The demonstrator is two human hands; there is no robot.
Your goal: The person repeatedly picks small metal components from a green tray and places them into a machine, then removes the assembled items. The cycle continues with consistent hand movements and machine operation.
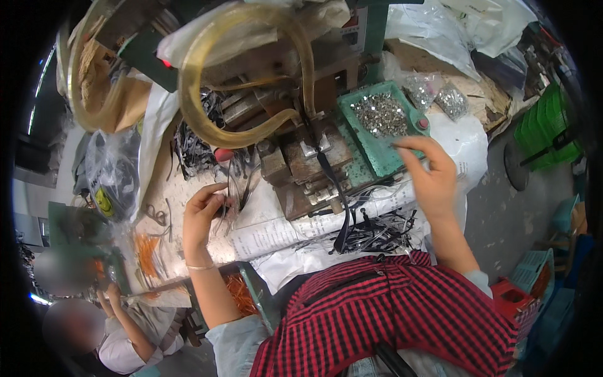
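My left hand point(202, 220) is beside the machine, fingers curled in a pinch near a few thin dark strips point(246, 188); what they hold is hard to make out. Over the green tray point(384, 168) hovers my right hand point(434, 182), thumb and forefinger pressed together; anything between them is too small to name. A heap of small shiny metal pieces point(380, 114) lies in the tray. Between the hands, a black strap point(331, 171) runs from the metal block of the machine point(321, 147) down toward my apron. Both hands are apart from this strap.
A thick yellowish hose point(191, 94) loops over the machine. Black strips point(383, 231) pile in front of me. Bags of metal pieces point(451, 102) lie behind the tray. Orange strips point(148, 254) are at left, near another person point(132, 333). Green baskets point(546, 129) stand at right.
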